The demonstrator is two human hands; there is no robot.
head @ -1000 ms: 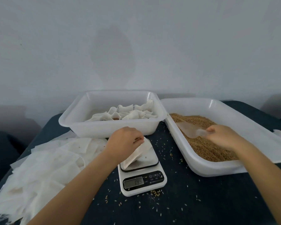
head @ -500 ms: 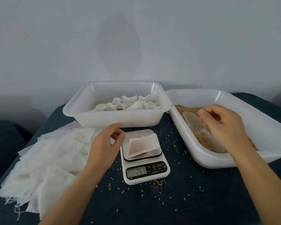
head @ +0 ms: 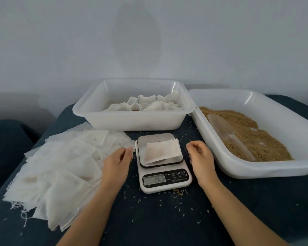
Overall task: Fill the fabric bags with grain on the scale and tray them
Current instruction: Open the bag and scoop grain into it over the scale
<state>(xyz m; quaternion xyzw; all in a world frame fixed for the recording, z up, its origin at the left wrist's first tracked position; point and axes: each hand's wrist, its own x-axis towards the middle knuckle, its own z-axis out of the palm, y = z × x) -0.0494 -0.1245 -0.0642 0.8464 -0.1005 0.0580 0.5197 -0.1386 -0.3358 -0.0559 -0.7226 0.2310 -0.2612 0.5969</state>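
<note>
One filled bag (head: 161, 151) lies on the scale (head: 164, 176), with a bare hand at each side.

From the head camera, the scale's display seems to read 26.1, though the last digit is blurred; the button labels beside it are too small to read. The left hand (head: 116, 164) and right hand (head: 201, 159) flank the scale platform, each grip released, fingers loosely curled and grasping nothing, neither touching the bag. There are two white trays: the far tray (head: 89, 110) holds a cluster of filled bags, too overlapped to count, and the right tray (head: 267, 167) holds grain (head: 247, 132) with one clear scoop (head: 226, 134) lying in it. A heap of empty bags (head: 60, 167) is spread on the dark counter (head: 167, 224) at the left, and loose grains are scattered round the scale.
</note>
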